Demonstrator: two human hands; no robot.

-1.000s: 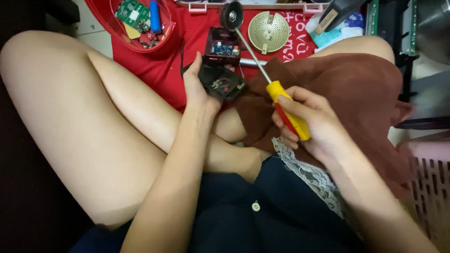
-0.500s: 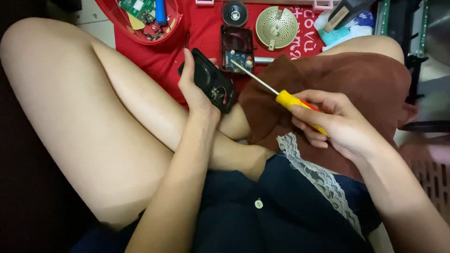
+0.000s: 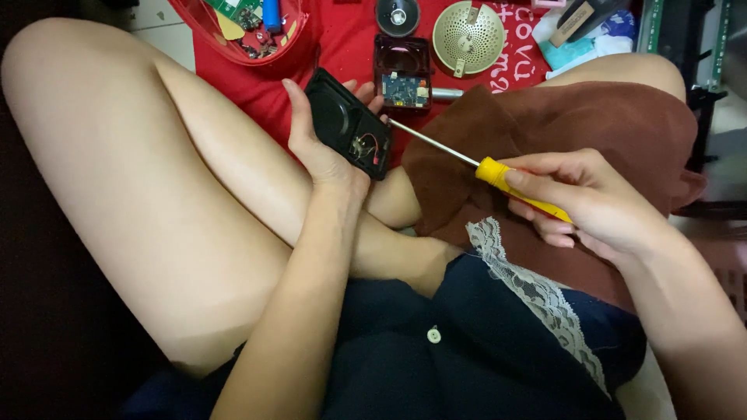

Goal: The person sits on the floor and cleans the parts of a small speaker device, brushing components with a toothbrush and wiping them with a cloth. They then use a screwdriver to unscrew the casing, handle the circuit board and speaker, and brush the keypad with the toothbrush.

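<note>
Gripped upright in the left hand (image 3: 323,152), a black speaker housing half (image 3: 348,124) is held over the red cloth (image 3: 342,35), its hollow side turned toward the camera, with thin red and black wires (image 3: 364,145) visible near its lower edge. The thumb is pressed along the left rim and the fingertips are curled around the far edge. The yellow-handled screwdriver (image 3: 498,173) is clasped in the closed right hand (image 3: 580,202), and its steel shaft is pointed at the housing's right edge, the tip just short of or touching it; contact cannot be made out.

Compared with a second ago, the housing has been raised and tilted more squarely to the view, and the screwdriver has been lowered from a steep angle to a shallow one aimed at the part. The tool is judged to be lined up on a fastening or seam, with the work not yet begun on it.

Just beyond the housing, the other shell half (image 3: 402,74) with a blue circuit board lies on the cloth, beside a round perforated grille (image 3: 468,37) and a small round speaker driver (image 3: 398,15). A red tray (image 3: 276,48) of small parts sits further left. A brown cloth (image 3: 560,128) is draped over the right knee.
</note>
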